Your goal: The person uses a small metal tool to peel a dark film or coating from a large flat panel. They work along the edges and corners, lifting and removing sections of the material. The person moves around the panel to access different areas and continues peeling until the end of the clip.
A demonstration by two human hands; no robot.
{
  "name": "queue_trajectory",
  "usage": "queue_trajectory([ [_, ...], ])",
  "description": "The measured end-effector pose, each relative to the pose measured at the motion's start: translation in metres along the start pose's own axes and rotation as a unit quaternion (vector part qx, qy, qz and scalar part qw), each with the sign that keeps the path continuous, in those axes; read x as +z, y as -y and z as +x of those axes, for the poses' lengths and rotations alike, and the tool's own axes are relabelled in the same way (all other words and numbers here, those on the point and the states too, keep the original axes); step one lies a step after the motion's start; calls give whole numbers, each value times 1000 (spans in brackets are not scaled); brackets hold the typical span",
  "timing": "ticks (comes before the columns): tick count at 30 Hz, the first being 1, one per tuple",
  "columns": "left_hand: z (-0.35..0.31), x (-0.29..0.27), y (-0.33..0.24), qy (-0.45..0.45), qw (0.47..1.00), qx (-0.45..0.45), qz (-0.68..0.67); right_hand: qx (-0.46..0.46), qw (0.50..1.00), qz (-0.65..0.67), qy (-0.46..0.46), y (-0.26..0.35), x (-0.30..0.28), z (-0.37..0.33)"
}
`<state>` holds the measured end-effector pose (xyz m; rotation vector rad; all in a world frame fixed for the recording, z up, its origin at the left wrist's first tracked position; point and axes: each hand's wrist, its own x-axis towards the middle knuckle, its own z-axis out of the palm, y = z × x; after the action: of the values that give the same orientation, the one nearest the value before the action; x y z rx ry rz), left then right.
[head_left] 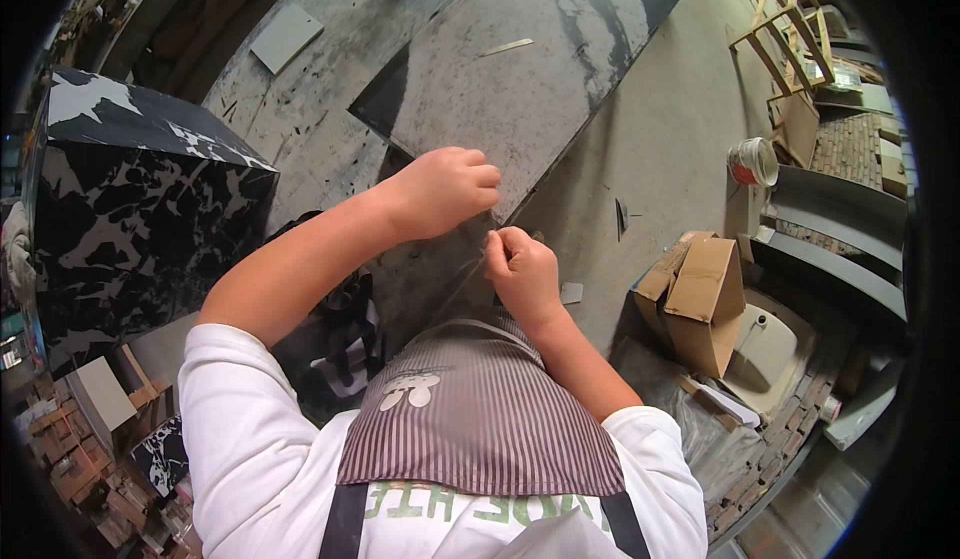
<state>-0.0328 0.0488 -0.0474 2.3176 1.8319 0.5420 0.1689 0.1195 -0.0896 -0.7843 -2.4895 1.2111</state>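
My left hand [455, 194] is curled closed; my right hand [525, 274] pinches, thumb to finger. What either grips, if anything, I can't tell. I keep the 2 close together, presumably for finer control, right by the near corner of the grey slab [480, 99]. That corner points at me, which seems to put 2 edges within reach. 1 pale strip [507, 48] lies across the slab, farther off.

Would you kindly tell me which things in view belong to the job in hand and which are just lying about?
Probably in the job:
grey-and-black slab, its corner showing between the left hand and right hand
anything pinched: too fine to tell

Apparently lying about:
cardboard box
bucket
pale board
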Motion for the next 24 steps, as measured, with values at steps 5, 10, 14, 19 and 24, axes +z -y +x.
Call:
queue_trajectory([
  [5, -48, -15, -35, -79, 987, -128, -50, 28, 988, 82, 128, 21, -16, -16],
  [10, -130, -41, -79, -265, 825, -472, -162, 47, 967, 100, 229, 25, -7, -28],
  [14, -215, 12, -122, -371, 529, -627, -436, 75, 946, 101, 299, 39, 4, -32],
  [19, -259, 88, -192, -361, 277, -637, -622, 28, 928, 73, 364, 54, 30, -34],
  [24, -235, 126, -172, -429, 94, -458, -773, -45, 935, 86, 341, 53, 50, -34],
])
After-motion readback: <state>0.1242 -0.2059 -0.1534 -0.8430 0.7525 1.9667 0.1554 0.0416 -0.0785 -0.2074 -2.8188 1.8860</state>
